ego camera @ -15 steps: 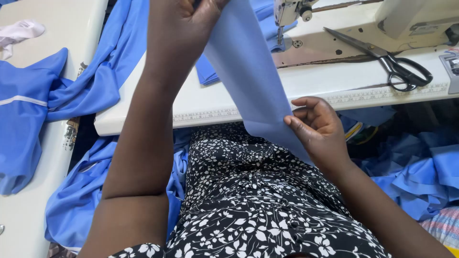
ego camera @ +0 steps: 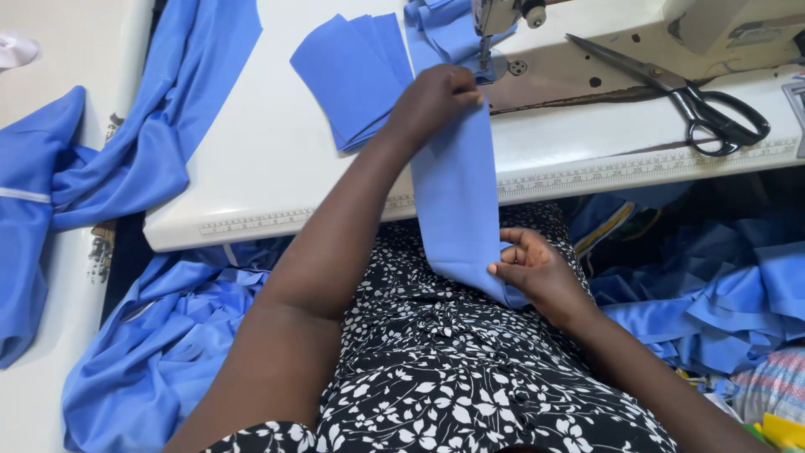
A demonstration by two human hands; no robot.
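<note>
Left hand pinches the top of a blue fabric strip by the sewing machine; right hand grips its bottom end over the lap; strip hangs across the worktop edge; scissors sit nearby.

The left hand pinches the top of a blue fabric strip near the sewing machine. The right hand grips its lower end. Scissors lie beside.

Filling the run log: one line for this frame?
left hand: grips blue fabric strip top | right hand: pinches bottom | scissors: idle
</note>
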